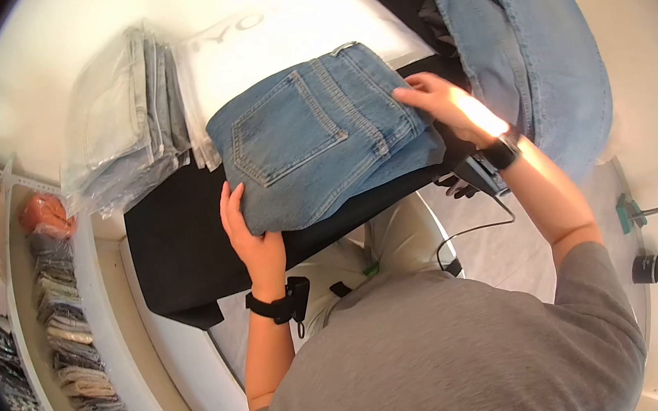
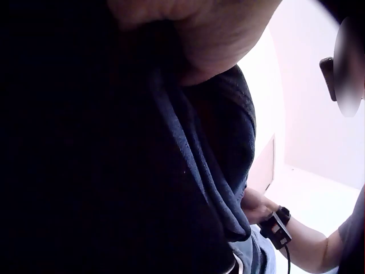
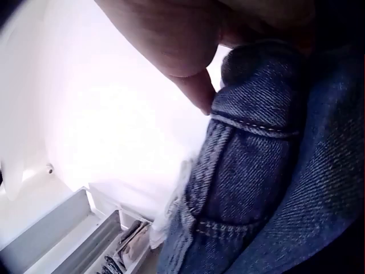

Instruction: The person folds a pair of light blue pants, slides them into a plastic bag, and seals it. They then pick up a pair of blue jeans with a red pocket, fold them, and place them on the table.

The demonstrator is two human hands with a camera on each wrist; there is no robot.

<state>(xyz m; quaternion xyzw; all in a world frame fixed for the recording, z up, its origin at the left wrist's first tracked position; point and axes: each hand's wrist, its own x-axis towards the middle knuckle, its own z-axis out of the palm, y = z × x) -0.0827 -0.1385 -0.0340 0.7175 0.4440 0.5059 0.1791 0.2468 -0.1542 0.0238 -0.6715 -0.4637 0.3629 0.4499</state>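
Note:
A folded pair of blue jeans (image 1: pixel 279 141), back pocket facing up, lies in front of the person over the black table top. At the waistband corner the right hand (image 1: pixel 454 110) pinches the denim, its thumb on the upper side. The right wrist view shows the stitched waistband (image 3: pixel 256 108) close up, right beneath that hand's fingers. The left hand (image 1: pixel 255 244) grips the folded edge at the lower left, fingers along the side. Dark folds of denim (image 2: pixel 188 148) hang under it in the left wrist view.
Clear-bagged jeans (image 1: pixel 113 109) are stacked at the back left, beside a white plastic bag (image 1: pixel 306 30). More loose blue jeans (image 1: pixel 539 36) drape at the right. A black table (image 1: pixel 185 249) carries the work. Shelves of bagged clothes (image 1: pixel 76 338) line the left; a cable (image 1: pixel 473 228) hangs by the right wrist.

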